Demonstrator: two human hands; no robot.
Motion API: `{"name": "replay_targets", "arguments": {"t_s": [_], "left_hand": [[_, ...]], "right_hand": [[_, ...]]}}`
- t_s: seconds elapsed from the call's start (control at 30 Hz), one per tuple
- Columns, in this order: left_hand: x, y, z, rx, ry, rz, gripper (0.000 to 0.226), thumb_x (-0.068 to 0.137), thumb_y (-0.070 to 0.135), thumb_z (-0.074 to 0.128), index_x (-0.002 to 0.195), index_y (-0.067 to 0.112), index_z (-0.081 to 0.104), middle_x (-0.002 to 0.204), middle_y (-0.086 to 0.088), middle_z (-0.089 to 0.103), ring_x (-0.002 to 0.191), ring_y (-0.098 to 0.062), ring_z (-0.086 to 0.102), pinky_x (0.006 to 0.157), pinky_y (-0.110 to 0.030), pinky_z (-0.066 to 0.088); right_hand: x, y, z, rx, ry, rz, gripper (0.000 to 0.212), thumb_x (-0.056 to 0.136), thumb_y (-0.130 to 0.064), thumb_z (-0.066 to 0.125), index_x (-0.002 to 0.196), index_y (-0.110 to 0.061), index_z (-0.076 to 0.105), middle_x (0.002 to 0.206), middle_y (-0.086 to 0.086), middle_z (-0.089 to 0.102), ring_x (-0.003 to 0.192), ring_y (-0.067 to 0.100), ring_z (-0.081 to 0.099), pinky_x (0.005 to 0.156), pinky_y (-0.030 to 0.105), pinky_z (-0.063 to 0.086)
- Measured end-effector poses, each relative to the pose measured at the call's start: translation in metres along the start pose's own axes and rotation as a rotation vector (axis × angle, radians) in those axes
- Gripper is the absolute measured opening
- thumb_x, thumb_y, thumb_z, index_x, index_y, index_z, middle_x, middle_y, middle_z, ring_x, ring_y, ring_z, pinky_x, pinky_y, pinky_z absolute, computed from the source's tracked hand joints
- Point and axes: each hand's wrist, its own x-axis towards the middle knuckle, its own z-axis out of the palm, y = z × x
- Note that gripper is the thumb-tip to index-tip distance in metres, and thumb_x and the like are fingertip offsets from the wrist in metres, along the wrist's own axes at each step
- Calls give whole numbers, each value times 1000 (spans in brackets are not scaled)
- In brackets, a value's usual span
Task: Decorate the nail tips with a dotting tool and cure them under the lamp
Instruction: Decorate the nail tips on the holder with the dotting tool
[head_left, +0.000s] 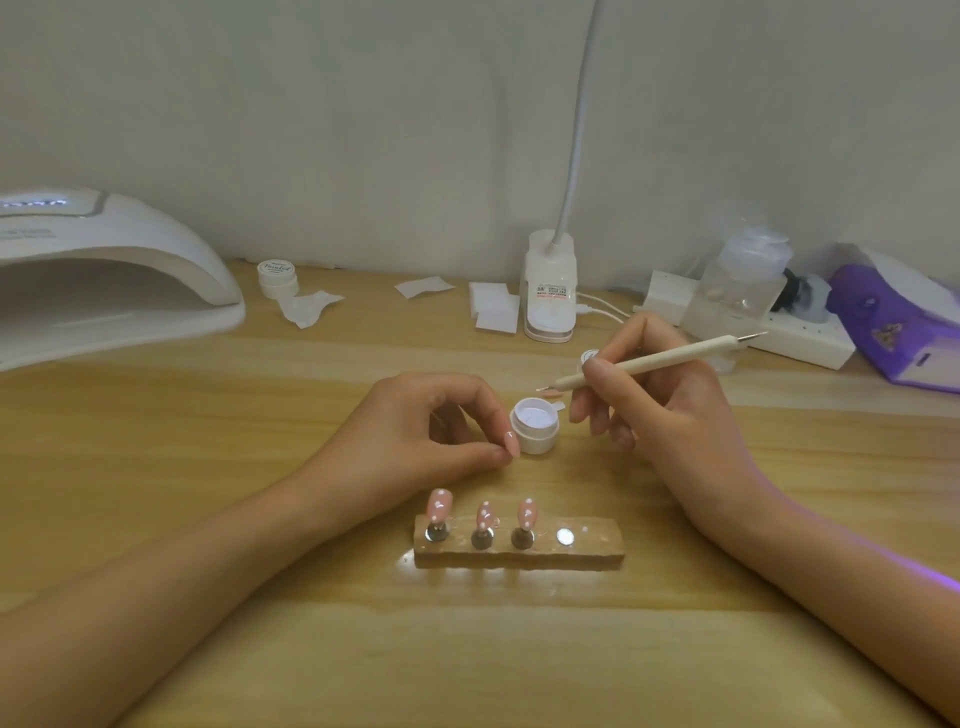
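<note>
From the head camera, a light wooden table (311, 649) runs up to a pale wall. The right hand (670, 410) pinches a slim cream-coloured dotting tool with metal points (660, 359) between thumb and forefinger. The other fingers are curled beneath it, and the tool's lower point hangs just above and behind a small round open white jar (535, 423). The left hand (415, 431) rests on the table just left of that jar, its fingers loosely curled. Its thumb and forefinger tips meet beside the jar's wall with nothing seen between them; whether they touch the jar cannot be told. Nearer the person, a long pale wooden holder block (571, 556) carries three pink almond-shaped nail tips with white dots (439, 505), each standing on a round metal base. A fourth bare metal disc (564, 537) shines to their right. At far left sits a white arched curing lamp (104, 280), well apart from the block. Along the back lie a closed white jar with script on its lid (277, 278), white square wipes (493, 306), and the white clip base of a gooseneck desk lamp (549, 296). Further right are a clear plastic pump bottle (737, 291), a white power strip (800, 343) and a purple pack (893, 332).
</note>
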Motion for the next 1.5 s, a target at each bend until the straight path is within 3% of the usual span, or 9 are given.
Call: {"name": "replay_targets", "arguments": {"t_s": [0.27, 0.43, 0.53, 0.63, 0.93, 1.5], "left_hand": [[2, -2, 0, 57, 15, -14, 18, 74, 10, 82, 71, 26, 73, 68, 20, 68, 53, 2, 54, 54, -5, 37], [2, -2, 1, 49, 7, 6, 18, 74, 10, 82, 73, 25, 72, 75, 19, 70, 53, 2, 52, 55, -6, 38], [3, -3, 1, 56, 10, 17, 21, 74, 9, 82, 72, 26, 71, 74, 19, 69, 54, 1, 52, 55, -6, 38], [3, -4, 1, 60, 17, 17, 21, 74, 8, 82, 71, 25, 70, 69, 22, 67, 53, 2, 51, 54, -5, 37], [4, -4, 2, 90, 22, 17, 22, 74, 10, 82, 70, 27, 69, 66, 26, 65, 53, 2, 53, 53, -6, 36], [3, -1, 3, 122, 17, 39, 20, 74, 10, 82, 70, 23, 68, 55, 29, 58, 50, 4, 51, 51, -4, 35]], "right_hand": [[0, -3, 1, 85, -9, 49, 19, 92, -21, 62, 81, -13, 49, 71, 12, 72, 61, 23, 70, 47, 22, 47], [-4, -6, 0, 156, 9, 26, 20, 90, -18, 68, 79, -16, 52, 68, 10, 70, 60, 19, 68, 47, 21, 48], [-6, -5, 4, 228, -51, 107, 13, 88, -16, 63, 77, -20, 58, 65, 7, 66, 60, 17, 65, 49, 23, 50], [-8, -4, 9, 289, -126, 181, 18, 87, -17, 62, 70, -23, 58, 63, 9, 64, 63, 18, 64, 54, 26, 52], [-8, -1, 11, 231, -185, 211, 16, 86, -18, 63, 71, -23, 61, 67, 13, 68, 69, 19, 68, 62, 28, 57], [-9, -3, 11, 236, -199, 226, 18, 89, -14, 64, 73, -20, 62, 70, 13, 69, 67, 19, 68, 61, 26, 56]]}}
